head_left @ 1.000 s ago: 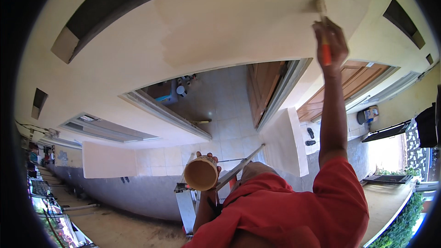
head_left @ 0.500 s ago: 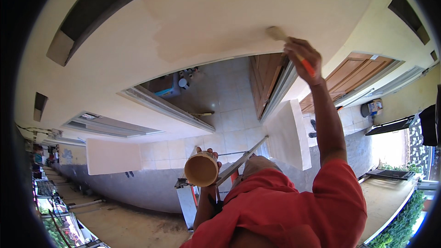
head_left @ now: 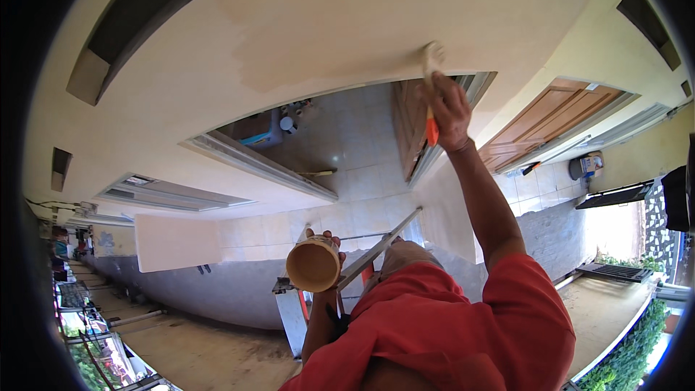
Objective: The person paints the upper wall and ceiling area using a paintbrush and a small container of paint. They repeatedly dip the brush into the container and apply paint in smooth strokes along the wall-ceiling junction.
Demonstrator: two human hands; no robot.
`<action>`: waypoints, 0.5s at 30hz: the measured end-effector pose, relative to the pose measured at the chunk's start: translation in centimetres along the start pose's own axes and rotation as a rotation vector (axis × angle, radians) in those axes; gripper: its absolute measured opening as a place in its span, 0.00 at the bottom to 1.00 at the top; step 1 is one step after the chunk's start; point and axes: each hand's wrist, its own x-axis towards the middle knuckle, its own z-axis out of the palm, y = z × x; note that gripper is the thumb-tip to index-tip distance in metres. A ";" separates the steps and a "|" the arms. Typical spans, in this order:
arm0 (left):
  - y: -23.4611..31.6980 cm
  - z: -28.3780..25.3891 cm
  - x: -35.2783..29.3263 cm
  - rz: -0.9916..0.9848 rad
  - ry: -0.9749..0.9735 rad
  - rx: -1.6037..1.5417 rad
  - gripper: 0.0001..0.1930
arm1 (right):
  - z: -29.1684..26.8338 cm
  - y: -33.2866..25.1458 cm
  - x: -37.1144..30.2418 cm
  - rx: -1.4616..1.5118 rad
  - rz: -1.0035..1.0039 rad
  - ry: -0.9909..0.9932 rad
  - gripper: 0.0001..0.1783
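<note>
In my right hand point(head_left: 450, 110) is a paintbrush point(head_left: 432, 61) with pale bristles and an orange handle end. Its bristles meet the cream wall point(head_left: 347, 22) just above the door opening, where a darker, damp-looking patch point(head_left: 289, 58) spreads to the left. My left hand point(head_left: 326, 237) is wrapped round a round tub point(head_left: 313, 265), held low near my chest with its mouth toward me. A cream-coloured paint coats the inside; how deep it is I cannot tell. Only some fingertips show behind the tub's rim.
A metal ladder point(head_left: 380, 246) stands right by my body. Below the wall is a doorway with a brown wooden door point(head_left: 413, 119) swung inward and tiled floor point(head_left: 362, 145) beyond. Another wooden door point(head_left: 543, 119) lies to the right. A low wall point(head_left: 174, 242) juts out at left.
My right hand has moved left and slightly down, and the brush now points more upright against the wall. The tub in my left hand has barely shifted.
</note>
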 end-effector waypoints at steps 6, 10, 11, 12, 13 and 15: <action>0.3 0.2 -0.4 -0.021 0.027 0.040 0.39 | -0.8 -0.6 -0.9 0.367 0.020 -0.233 0.16; 0.0 0.3 -0.4 -0.006 0.001 0.056 0.38 | -5.9 7.0 3.0 0.403 0.293 -0.020 0.12; 0.0 0.2 -0.1 -0.011 -0.003 0.052 0.38 | -7.8 8.9 3.6 0.272 0.283 0.043 0.12; 0.1 0.2 -0.1 -0.012 0.011 0.045 0.38 | -9.4 10.2 4.0 0.216 0.288 0.115 0.11; 0.1 0.1 -0.2 -0.010 0.024 0.040 0.38 | -10.4 11.0 4.4 0.162 0.292 0.189 0.11; 0.2 -0.3 -0.3 -0.001 0.019 0.036 0.38 | -11.2 11.2 4.6 -0.004 0.314 0.314 0.10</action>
